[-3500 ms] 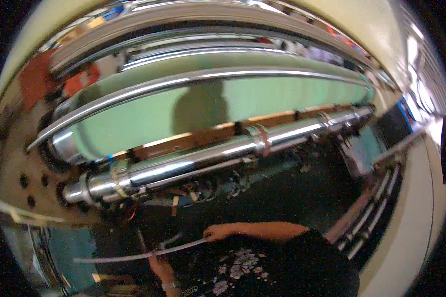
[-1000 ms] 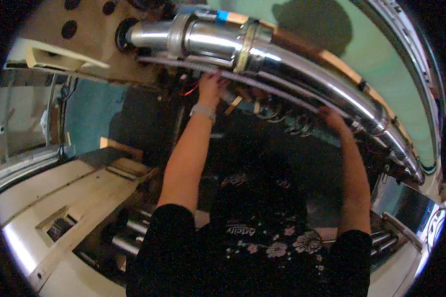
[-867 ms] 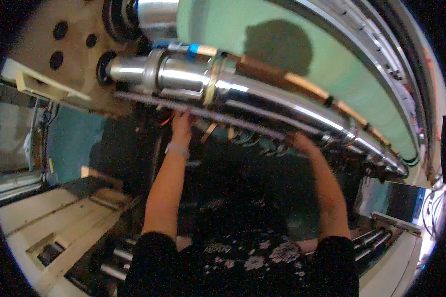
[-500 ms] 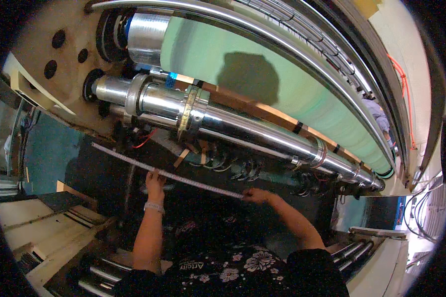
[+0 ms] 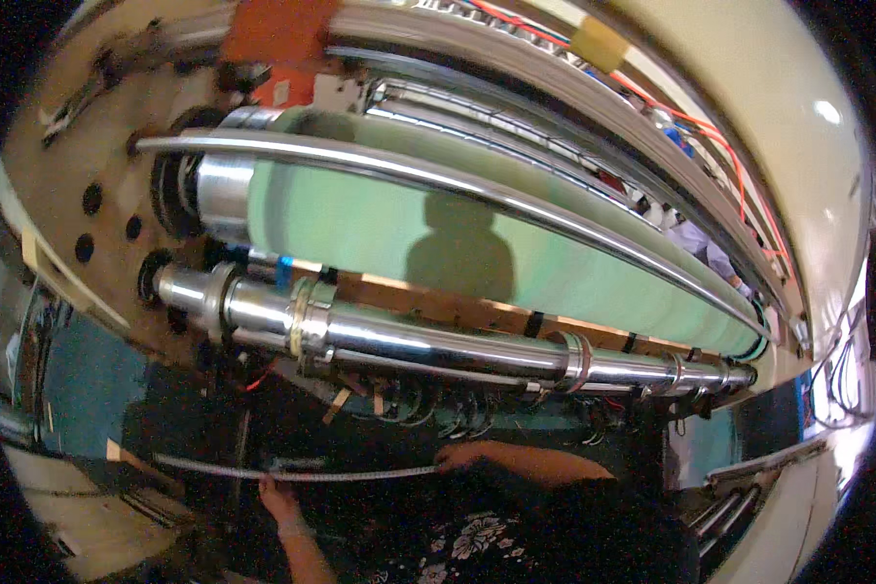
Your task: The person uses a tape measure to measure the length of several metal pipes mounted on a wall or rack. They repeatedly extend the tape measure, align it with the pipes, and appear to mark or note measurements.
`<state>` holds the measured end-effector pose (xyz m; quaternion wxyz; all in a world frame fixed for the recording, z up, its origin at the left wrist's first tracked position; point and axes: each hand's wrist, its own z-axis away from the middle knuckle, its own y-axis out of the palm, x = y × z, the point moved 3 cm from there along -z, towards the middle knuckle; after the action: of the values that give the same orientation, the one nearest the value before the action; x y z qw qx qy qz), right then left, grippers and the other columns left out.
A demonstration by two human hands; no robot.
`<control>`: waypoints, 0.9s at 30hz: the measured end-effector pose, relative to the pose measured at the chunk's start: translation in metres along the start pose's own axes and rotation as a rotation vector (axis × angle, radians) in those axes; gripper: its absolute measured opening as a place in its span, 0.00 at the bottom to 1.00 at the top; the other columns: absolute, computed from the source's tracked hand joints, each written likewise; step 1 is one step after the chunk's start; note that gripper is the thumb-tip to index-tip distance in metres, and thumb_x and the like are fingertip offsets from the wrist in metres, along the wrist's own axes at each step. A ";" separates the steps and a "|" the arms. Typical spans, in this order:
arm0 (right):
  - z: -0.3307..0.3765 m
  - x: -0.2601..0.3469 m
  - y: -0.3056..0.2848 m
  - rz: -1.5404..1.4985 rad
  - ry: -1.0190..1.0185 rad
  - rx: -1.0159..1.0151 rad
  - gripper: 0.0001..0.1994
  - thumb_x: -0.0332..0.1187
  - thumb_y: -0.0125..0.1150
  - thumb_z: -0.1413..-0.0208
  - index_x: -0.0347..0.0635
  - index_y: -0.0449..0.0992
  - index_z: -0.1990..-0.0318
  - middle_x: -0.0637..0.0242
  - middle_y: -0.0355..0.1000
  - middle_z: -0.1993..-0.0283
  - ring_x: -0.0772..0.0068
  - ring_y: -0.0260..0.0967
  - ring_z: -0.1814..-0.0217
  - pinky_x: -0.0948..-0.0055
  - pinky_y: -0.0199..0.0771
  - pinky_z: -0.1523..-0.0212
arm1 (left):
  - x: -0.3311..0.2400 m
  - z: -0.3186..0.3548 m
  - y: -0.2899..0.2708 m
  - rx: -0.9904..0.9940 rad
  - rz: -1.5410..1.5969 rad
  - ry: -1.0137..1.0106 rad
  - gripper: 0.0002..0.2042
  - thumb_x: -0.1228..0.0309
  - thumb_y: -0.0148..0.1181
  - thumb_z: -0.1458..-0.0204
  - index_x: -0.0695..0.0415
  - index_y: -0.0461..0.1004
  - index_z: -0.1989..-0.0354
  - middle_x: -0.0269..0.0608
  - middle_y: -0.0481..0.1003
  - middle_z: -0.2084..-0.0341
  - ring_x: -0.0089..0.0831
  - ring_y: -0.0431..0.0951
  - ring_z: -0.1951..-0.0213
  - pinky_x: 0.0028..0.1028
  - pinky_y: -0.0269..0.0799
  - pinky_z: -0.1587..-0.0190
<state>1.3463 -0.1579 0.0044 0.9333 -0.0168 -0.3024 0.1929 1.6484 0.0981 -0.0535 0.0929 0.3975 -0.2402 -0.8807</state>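
Holding a long thin metal strip (image 5: pixel 302 474) btwn both hands, low in the view, the person stands under a big roller machine. Left hand (image 5: pixel 275 497) grips the strip from below near its middle, fingers closed round it as far as can be seen; wrist runs down to the lower edge. Right hand (image 5: pixel 459 455) sits at the strip's right end, fingers curled over it, though dim light hides whether they pinch or just rest on it. Strip lies roughly level w/ a slight sag, its left end reaching out past the left hand toward the dark lower-left part of the machine frame. Right forearm (image 5: pixel 545 467) comes in bare from the right, above a dark floral-print shirt (image 5: pixel 477 545). Above the hands, well apart from the strip, runs a polished steel shaft (image 5: pixel 438 346) w/ collars clamped round it, slanting down to the right. Over that sits a wide pale-green roller (image 5: pixel 477 258) carrying the shadow of a head and shoulders. A curved chrome bar (image 5: pixel 457 185) crosses in front of the roller's upper edge. Beige side plate (image 5: pixel 78 185) w/ round holes holds the shaft ends at left. Orange cables (image 5: pixel 740 165) run along the cream housing top right.
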 end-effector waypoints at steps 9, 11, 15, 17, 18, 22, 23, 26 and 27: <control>-0.091 -0.023 0.018 0.175 -0.247 -0.043 0.25 0.48 0.49 0.53 0.39 0.63 0.53 0.55 0.65 0.59 0.58 0.62 0.57 0.64 0.63 0.59 | 0.080 0.080 0.062 -0.042 -0.192 -0.085 0.13 0.69 0.50 0.50 0.59 0.61 0.58 0.37 0.67 0.73 0.27 0.65 0.74 0.28 0.62 0.71; -0.113 -0.033 0.041 0.166 -0.312 -0.207 0.25 0.48 0.49 0.53 0.39 0.62 0.52 0.54 0.65 0.60 0.57 0.62 0.58 0.63 0.63 0.60 | 0.131 0.072 0.053 0.085 -0.220 -0.080 0.14 0.69 0.50 0.51 0.58 0.61 0.56 0.37 0.67 0.73 0.27 0.65 0.74 0.28 0.62 0.71; -0.115 -0.025 0.076 -0.020 -0.369 -0.392 0.24 0.46 0.50 0.52 0.39 0.60 0.52 0.52 0.65 0.60 0.57 0.63 0.58 0.63 0.63 0.60 | 0.133 0.102 0.071 0.000 0.000 -0.031 0.09 0.68 0.49 0.50 0.58 0.62 0.63 0.40 0.69 0.70 0.30 0.68 0.69 0.29 0.66 0.67; -0.081 0.016 0.075 -0.127 -0.242 -0.215 0.24 0.46 0.50 0.52 0.37 0.59 0.54 0.52 0.65 0.61 0.57 0.63 0.60 0.64 0.63 0.62 | 0.129 0.111 0.070 0.022 -0.055 -0.020 0.09 0.69 0.48 0.50 0.58 0.61 0.63 0.41 0.68 0.68 0.31 0.68 0.67 0.31 0.65 0.64; -0.065 0.032 0.070 -0.178 -0.172 -0.127 0.23 0.45 0.51 0.52 0.37 0.58 0.54 0.52 0.65 0.61 0.57 0.64 0.61 0.65 0.64 0.62 | 0.128 0.116 0.069 0.035 -0.084 -0.020 0.08 0.69 0.47 0.50 0.58 0.61 0.64 0.42 0.68 0.68 0.32 0.68 0.65 0.31 0.65 0.63; -0.064 0.059 0.064 -0.083 -0.364 -0.301 0.24 0.45 0.51 0.52 0.36 0.56 0.55 0.53 0.65 0.63 0.57 0.65 0.65 0.65 0.64 0.67 | 0.160 0.135 0.052 -0.030 -0.123 -0.063 0.09 0.69 0.47 0.50 0.58 0.60 0.63 0.43 0.68 0.66 0.33 0.68 0.64 0.32 0.66 0.62; -0.072 0.060 0.069 -0.135 -0.394 -0.336 0.23 0.45 0.50 0.51 0.35 0.56 0.55 0.53 0.65 0.64 0.58 0.65 0.65 0.65 0.64 0.67 | 0.166 0.140 0.051 -0.058 -0.199 -0.100 0.09 0.69 0.47 0.50 0.58 0.60 0.63 0.43 0.68 0.65 0.33 0.68 0.64 0.33 0.66 0.63; -0.062 0.105 0.067 -0.178 -0.296 -0.143 0.23 0.45 0.50 0.51 0.35 0.57 0.55 0.53 0.64 0.62 0.58 0.63 0.62 0.65 0.63 0.62 | 0.129 0.154 0.064 -0.207 -0.123 -0.174 0.10 0.66 0.43 0.48 0.58 0.60 0.62 0.41 0.66 0.61 0.33 0.66 0.60 0.33 0.64 0.60; -0.059 0.121 0.072 -0.184 -0.217 -0.041 0.23 0.46 0.49 0.51 0.35 0.57 0.55 0.52 0.63 0.61 0.58 0.63 0.60 0.66 0.63 0.59 | 0.120 0.159 0.062 -0.303 -0.031 -0.244 0.11 0.65 0.42 0.48 0.58 0.61 0.62 0.41 0.65 0.60 0.32 0.66 0.59 0.33 0.64 0.59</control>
<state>1.4444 -0.0417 0.0133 0.9082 0.0131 -0.4059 0.1011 1.4481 0.0578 -0.0110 0.1083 0.2732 -0.1084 -0.9497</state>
